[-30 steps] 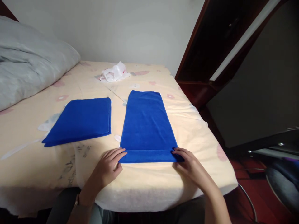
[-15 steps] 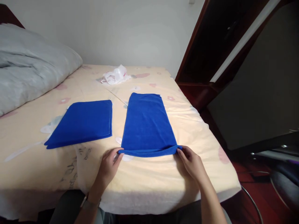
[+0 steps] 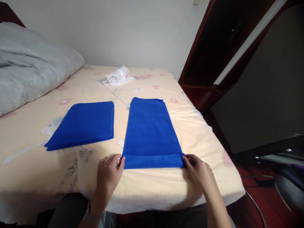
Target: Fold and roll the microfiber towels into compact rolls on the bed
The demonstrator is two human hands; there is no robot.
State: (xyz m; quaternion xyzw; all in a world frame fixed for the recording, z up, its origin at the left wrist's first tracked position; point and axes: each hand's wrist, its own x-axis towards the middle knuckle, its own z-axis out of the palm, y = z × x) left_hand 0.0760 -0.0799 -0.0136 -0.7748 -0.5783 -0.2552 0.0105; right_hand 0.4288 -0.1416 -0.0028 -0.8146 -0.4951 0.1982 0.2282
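Observation:
A blue towel [image 3: 152,129] lies lengthwise on the bed, its near end turned over into a flat, narrow band. My left hand [image 3: 110,171] pinches the band's left end between thumb and fingers. At the band's right end, my right hand [image 3: 198,169] pinches the other corner the same way. A small white tag shows at the towel's far right corner. To the left, apart from my hands, rests a second blue towel [image 3: 83,125], folded into layers.
A crumpled white plastic bag [image 3: 118,76] sits farther back on the patterned bed sheet [image 3: 147,196]. The grey quilt [image 3: 35,66] is heaped at the left. Beyond the bed's right edge stands dark wooden furniture [image 3: 218,41].
The near edge of the towel, lifted and loosely curled before, now lies flat as a wider fold. Both hands have come slightly toward me, drawing the towel with them.

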